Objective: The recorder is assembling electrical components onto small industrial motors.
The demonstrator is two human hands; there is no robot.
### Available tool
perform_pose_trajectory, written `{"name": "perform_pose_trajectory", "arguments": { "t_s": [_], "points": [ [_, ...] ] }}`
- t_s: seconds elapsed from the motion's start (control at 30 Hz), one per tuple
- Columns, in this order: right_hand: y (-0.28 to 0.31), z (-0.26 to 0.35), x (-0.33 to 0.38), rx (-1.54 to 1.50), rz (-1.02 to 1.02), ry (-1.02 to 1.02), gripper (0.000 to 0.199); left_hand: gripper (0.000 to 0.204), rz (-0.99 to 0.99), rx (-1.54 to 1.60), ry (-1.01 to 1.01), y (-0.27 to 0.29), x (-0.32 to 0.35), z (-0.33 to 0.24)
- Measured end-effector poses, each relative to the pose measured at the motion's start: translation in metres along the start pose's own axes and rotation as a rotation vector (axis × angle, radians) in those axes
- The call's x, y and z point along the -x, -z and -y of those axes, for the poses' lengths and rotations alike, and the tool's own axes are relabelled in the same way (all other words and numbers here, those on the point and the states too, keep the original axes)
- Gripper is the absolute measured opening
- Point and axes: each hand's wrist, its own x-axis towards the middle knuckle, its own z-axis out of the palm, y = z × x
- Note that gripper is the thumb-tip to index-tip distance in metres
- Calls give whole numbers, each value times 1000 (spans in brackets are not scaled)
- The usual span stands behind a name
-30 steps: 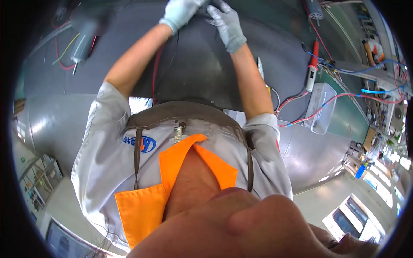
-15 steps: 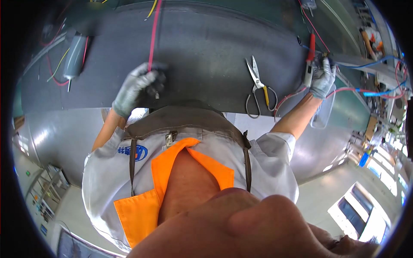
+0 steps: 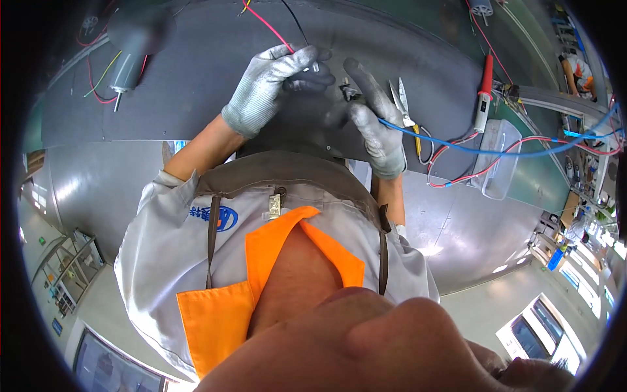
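My left hand (image 3: 264, 88), in a grey-white work glove with dark fingertips, is closed on a red wire (image 3: 266, 25) and a black wire (image 3: 295, 21). Bare-looking wire ends show at its fingertips. Facing it, my gloved right hand (image 3: 379, 127) grips a small metal clip (image 3: 349, 90) at the end of a blue wire (image 3: 450, 147). Its index finger points up past the clip, whose jaws are partly hidden and blurred. The two hands are a short gap apart, over the table's near edge. Scissors (image 3: 403, 108) with a yellow-wrapped handle lie just beyond my right hand.
A red and white probe-like tool (image 3: 484, 95) on a red lead lies at the right, beside a clear plastic bin (image 3: 503, 163). On the dark table's (image 3: 189, 85) left side stands a grey cylindrical motor (image 3: 129, 72) with loose wires. Another motor (image 3: 481, 8) is at the far right.
My right hand has come left from beside the probe-like tool, bringing the blue wire. My left hand has moved right and farther up, and a black wire now shows beside the red one.
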Motion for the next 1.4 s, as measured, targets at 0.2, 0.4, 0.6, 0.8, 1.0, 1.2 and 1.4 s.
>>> {"name": "perform_pose_trajectory", "arguments": {
  "t_s": [0.2, 0.4, 0.6, 0.8, 1.0, 1.2, 1.4],
  "points": [
    [-8, -15, -3, -251, -8, 53, 57, 23, -23, 22, -55, -16, -3, 7],
    [-14, -17, -9, -331, 44, 92, 57, 24, 9, 58, -4, -20, 1, 10],
    [-19, -20, -11, -392, -104, 127, 61, 28, 50, 138, -3, -34, 6, 12],
    [10, -29, -18, -236, -32, -21, 71, 23, 140, 328, 131, -20, -12, 26],
    [204, 25, -9, 1772, -925, -186, 35, 23, 72, 385, -82, 19, -38, 44],
    [293, -22, -29, 1301, -869, -17, 38, 21, 28, 412, -74, 18, -30, 33],
    [143, 1, -132, 428, -189, 6, 45, 23, 25, 303, -24, 14, -19, 27]
  ]
}}
